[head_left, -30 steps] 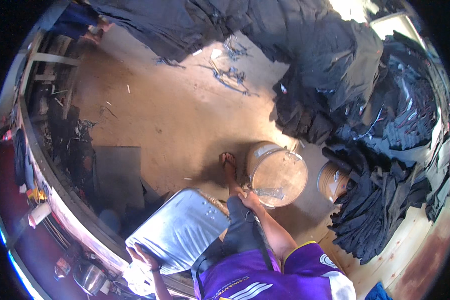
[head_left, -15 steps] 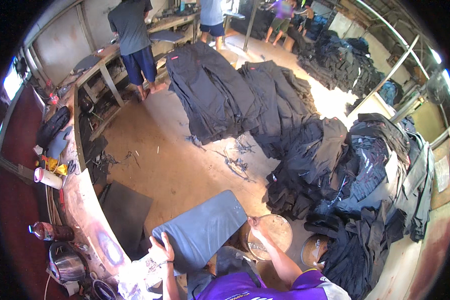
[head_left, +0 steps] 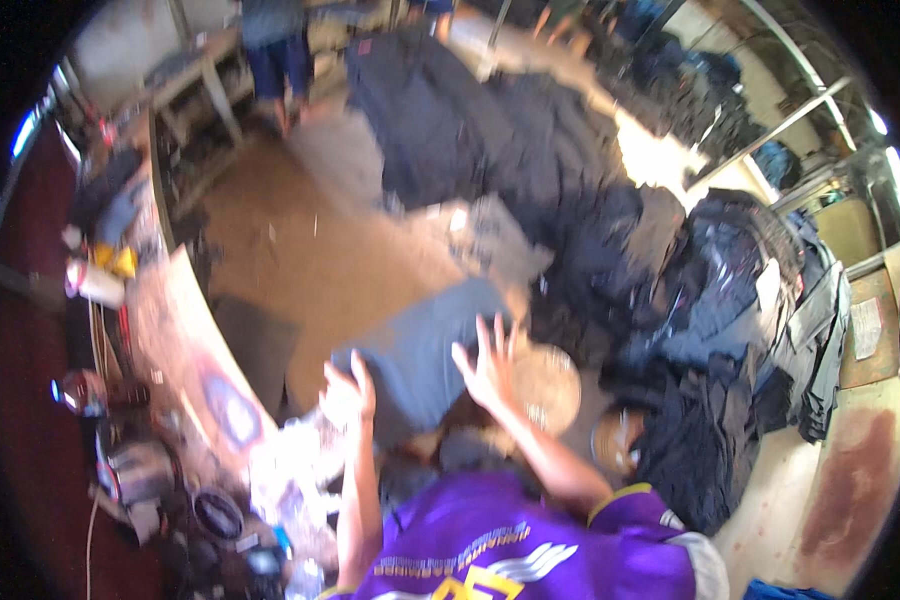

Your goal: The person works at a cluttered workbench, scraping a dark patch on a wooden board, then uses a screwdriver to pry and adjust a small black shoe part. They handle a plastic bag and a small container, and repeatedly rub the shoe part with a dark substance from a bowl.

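The dark board (head_left: pixel 422 345) slants lengthwise away rightward between my equally near hands: right hand (head_left: pixel 488 368) splayed open at 1 end, left hand (head_left: pixel 350 392) at the other, its grip too blurred to tell.

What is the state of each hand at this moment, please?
Left hand: spread open at the left end of the grey board; blur hides whether it touches.
Right hand: spread open at the grey board's right end.
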Demonstrator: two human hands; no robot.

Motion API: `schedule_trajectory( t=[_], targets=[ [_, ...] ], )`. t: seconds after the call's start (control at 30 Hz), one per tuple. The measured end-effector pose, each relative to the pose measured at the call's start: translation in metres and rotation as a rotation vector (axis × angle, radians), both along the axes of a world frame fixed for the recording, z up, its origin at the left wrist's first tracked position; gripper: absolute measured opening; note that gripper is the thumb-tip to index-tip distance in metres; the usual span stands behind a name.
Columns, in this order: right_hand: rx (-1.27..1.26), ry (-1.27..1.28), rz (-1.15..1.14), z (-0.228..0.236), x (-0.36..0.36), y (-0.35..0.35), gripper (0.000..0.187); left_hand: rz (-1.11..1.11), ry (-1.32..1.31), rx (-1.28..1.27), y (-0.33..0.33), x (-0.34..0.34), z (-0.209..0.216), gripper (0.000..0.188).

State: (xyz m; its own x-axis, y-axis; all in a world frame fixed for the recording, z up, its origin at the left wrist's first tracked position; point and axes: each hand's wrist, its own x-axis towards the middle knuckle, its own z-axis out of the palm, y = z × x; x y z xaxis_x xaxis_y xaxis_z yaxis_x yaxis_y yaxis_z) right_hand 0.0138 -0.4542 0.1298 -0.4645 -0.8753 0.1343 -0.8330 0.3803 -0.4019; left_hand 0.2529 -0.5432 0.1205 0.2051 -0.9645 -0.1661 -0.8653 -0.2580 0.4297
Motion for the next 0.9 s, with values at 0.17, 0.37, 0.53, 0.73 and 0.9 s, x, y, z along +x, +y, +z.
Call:
schedule_trajectory(
  t=[0.17, 0.37, 0.53, 0.73, 0.9],
  targets=[
    [-0.063, 0.061, 0.059, -0.04, 0.001, 0.003, 0.076, -0.003, -0.075, 0.026, -0.001, 0.0, -0.013, 0.076],
    [-0.048, 0.033, 0.056, -0.049, -0.003, 0.001, 0.075, -0.009, -0.045, 0.055, -0.004, -0.003, -0.008, 0.072],
    [-0.074, 0.06, 0.073, -0.044, -0.002, 0.001, 0.075, -0.022, -0.039, 0.032, -0.003, -0.001, -0.006, 0.073],
    [-0.046, 0.073, 0.085, -0.04, -0.002, 0.001, 0.076, -0.028, -0.023, -0.079, -0.001, 0.0, -0.01, 0.064],
    [0.004, 0.07, 0.063, -0.038, -0.001, -0.002, 0.077, -0.031, -0.007, 0.02, -0.004, 0.0, -0.007, 0.071]
  ],
)
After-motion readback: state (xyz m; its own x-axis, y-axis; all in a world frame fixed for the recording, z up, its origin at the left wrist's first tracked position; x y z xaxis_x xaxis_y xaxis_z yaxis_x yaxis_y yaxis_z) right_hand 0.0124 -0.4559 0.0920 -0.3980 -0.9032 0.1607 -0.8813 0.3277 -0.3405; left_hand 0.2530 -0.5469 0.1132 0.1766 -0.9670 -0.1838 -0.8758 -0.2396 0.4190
